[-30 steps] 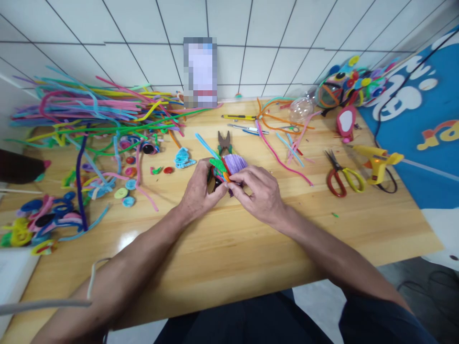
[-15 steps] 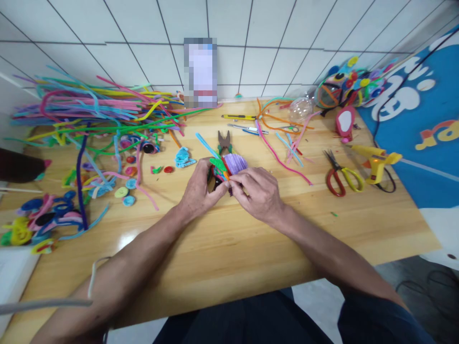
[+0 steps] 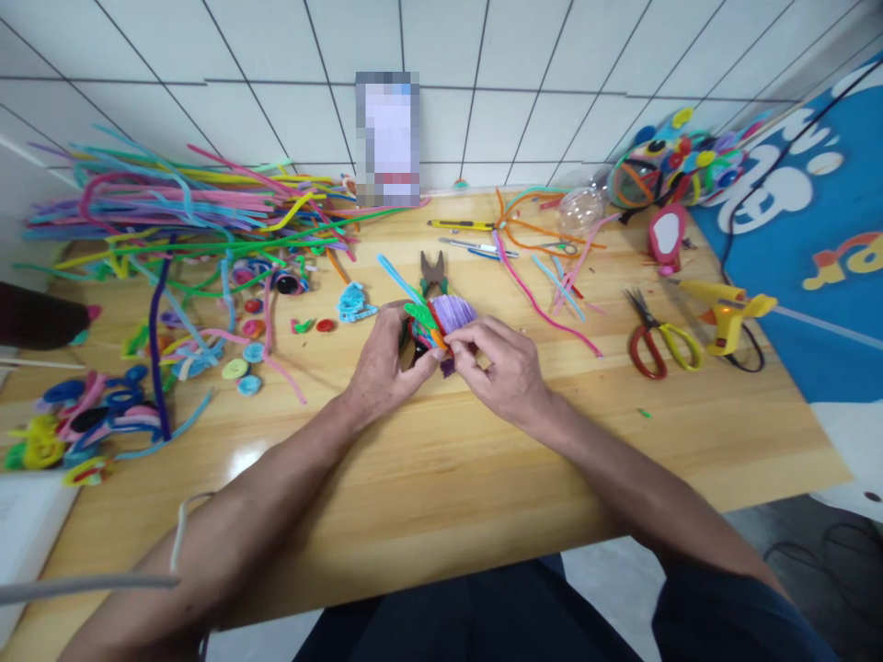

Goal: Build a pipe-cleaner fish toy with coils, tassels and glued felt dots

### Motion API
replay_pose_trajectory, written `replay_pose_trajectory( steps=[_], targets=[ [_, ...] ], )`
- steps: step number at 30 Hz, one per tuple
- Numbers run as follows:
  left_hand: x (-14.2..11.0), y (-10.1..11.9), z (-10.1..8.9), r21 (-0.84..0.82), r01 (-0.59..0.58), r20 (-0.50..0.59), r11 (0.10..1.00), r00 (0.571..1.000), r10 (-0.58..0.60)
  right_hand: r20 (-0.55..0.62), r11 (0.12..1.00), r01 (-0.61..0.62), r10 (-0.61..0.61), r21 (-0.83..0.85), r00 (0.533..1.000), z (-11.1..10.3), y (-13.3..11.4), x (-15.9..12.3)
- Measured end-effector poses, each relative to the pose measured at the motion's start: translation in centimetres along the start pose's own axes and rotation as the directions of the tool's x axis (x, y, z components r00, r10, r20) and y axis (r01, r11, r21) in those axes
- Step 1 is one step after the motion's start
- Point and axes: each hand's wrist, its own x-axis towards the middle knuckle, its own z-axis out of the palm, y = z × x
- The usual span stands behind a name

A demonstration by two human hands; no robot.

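Observation:
Between my hands is a pipe-cleaner craft figure (image 3: 452, 313) with a purple ribbed part, green and orange pieces and a light blue stem sticking up to the left. My left hand (image 3: 383, 363) is closed around its left side, thumb pressed near the orange piece. My right hand (image 3: 503, 363) pinches at the figure's lower right edge, thumb and forefinger together by the orange piece. The fingers hide much of the figure's underside. Just behind it lie pliers (image 3: 433, 268) with their dark jaws apart and pointing away.
At the back left is a heap of pipe cleaners (image 3: 207, 198). Scissors (image 3: 655, 336) and a yellow glue gun (image 3: 728, 308) lie on the right. A yellow craft knife (image 3: 459, 225) rests behind the pliers. A phone (image 3: 387, 138) leans against the tiled wall.
My right hand's fingers have shifted slightly at the figure's lower right edge, showing a little more of a dark purple bit there. My left hand keeps its hold.

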Motion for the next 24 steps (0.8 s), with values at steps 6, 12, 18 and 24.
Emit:
replay_pose_trajectory(
  steps=[6,12,18,24],
  targets=[
    [-0.1,-0.2,0.06,-0.035,0.006,0.025,0.999,1.0,-0.005,-0.012,0.999,-0.002,0.003,0.044,1.0,-0.16,-0.13,0.42],
    [-0.02,-0.22,0.03,-0.002,-0.017,0.01,1.0,1.0,0.017,-0.017,0.996,-0.039,0.04,0.077,0.999,-0.05,-0.14,0.59],
    [0.01,-0.17,0.01,-0.004,-0.021,-0.005,1.0,1.0,0.021,-0.02,0.99,-0.077,0.08,0.115,0.997,-0.18,0.01,0.61],
    [-0.04,0.02,-0.1,0.002,-0.012,0.0,1.0,1.0,0.012,-0.017,0.994,-0.074,0.076,0.086,0.997,-0.38,0.17,0.51]
  ],
)
